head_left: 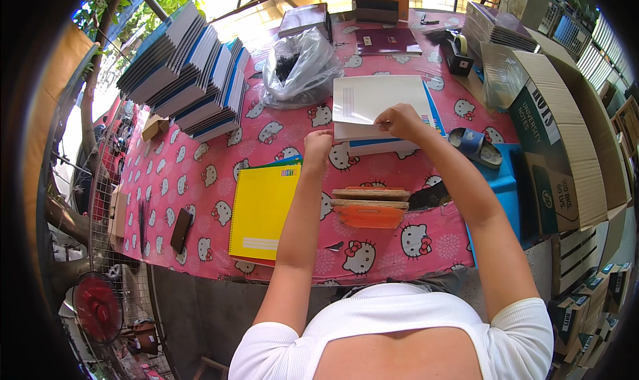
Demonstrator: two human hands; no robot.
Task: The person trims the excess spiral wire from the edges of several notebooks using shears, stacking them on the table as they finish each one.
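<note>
A short stack with a white sheet (381,93) on top and blue covers beneath lies in the middle of the table. My right hand (404,123) pinches the near edge of the white sheet, which is bent up a little there. Beside the stack's near left corner, my left hand (320,145) is closed; what its fingers hold, if anything, is hidden. A yellow spiral notebook (261,210) lies left of my left forearm, with green, blue and red covers showing under it.
Tall stacks of notebooks (193,73) and a clear plastic bag (299,67) stand behind. Rightward are a tape dispenser (458,55), a blue slipper (474,145) and an open cardboard box (566,133). Nearer me sit an orange block (370,213) and a dark phone-like slab (181,230).
</note>
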